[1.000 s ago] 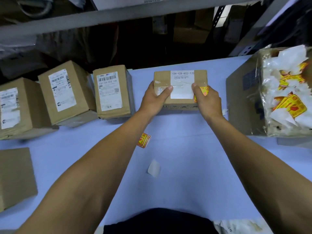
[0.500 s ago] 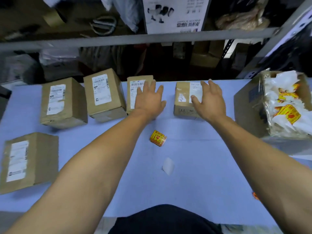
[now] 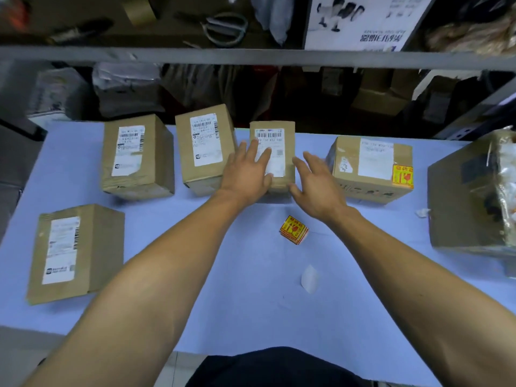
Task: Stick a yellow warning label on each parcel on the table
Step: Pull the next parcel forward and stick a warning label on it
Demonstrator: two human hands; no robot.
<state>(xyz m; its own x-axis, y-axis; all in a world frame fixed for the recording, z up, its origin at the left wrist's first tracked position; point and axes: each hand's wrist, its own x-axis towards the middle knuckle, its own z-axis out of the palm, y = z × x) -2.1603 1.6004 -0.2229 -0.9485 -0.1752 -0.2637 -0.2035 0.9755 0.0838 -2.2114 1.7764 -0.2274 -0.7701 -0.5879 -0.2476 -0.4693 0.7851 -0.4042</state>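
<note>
Several brown cardboard parcels stand on the pale blue table (image 3: 251, 303). My left hand (image 3: 245, 171) lies flat with straight fingers on the middle parcel (image 3: 279, 135), over its white shipping label. My right hand (image 3: 315, 182) is spread open at that parcel's right side, apparently touching it. To the right, another parcel (image 3: 371, 169) carries a yellow warning label (image 3: 402, 176) on its right corner. A small stack of yellow warning labels (image 3: 293, 233) lies on the table below my right hand. Two more parcels (image 3: 136, 157) (image 3: 205, 146) stand to the left, and one (image 3: 76, 252) lies nearer, at front left.
A large open carton (image 3: 460, 202) with plastic and label scraps sits at the right edge. A white backing paper (image 3: 309, 277) lies on the table near me. A metal shelf rail (image 3: 251, 55) runs across behind the table, with scissors and tape above it.
Both hands left the labelled parcel and moved left to the middle parcel. The left hand now lies flat on it. The camera has tilted up and pulled back.
</note>
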